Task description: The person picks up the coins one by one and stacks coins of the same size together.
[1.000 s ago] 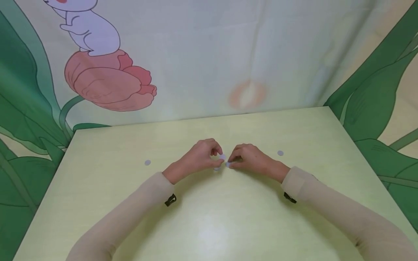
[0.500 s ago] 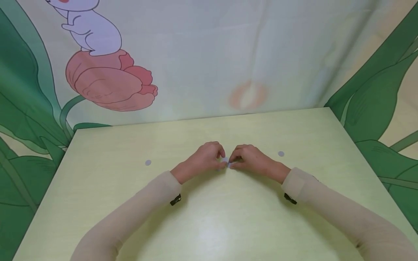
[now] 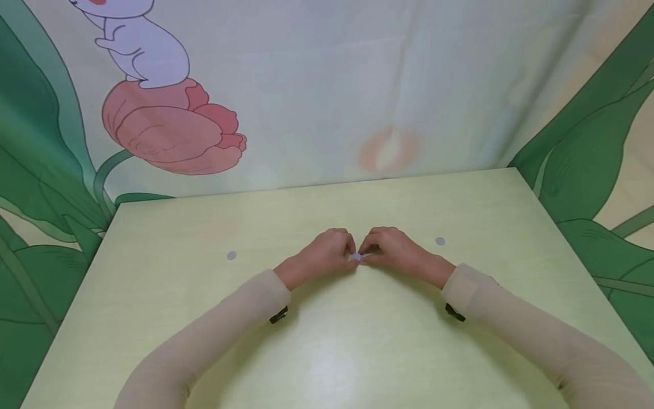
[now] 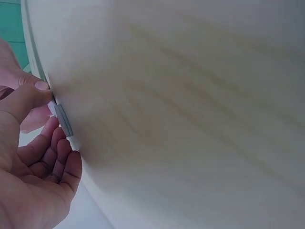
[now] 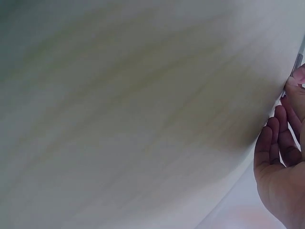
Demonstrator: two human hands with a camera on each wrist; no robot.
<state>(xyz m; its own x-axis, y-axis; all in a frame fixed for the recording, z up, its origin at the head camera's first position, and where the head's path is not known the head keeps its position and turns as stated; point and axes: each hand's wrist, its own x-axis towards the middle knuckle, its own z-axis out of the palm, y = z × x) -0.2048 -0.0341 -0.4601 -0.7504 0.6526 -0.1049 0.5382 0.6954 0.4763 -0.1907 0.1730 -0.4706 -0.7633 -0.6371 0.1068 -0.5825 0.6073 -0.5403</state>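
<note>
At the middle of the table, my left hand and right hand meet fingertip to fingertip. Between them is a small pale grey round disc, pinched by thumb and fingers from the left. The right thumb and fingertips pinch at its right side, where the fingers cover most of what they hold. Seen edge-on in the left wrist view, grey discs appear layered by the left fingertips. In the right wrist view a thin dark disc edge shows beyond the right fingers.
One grey disc lies flat on the pale yellow-green table to the left. Another flat disc lies to the right. A printed curtain hangs along the table's back edge.
My left hand has moved right and slightly toward me, bringing its disc up against the right fingertips. A disc seen under the left hand is now hidden. The right hand stays nearly still.
</note>
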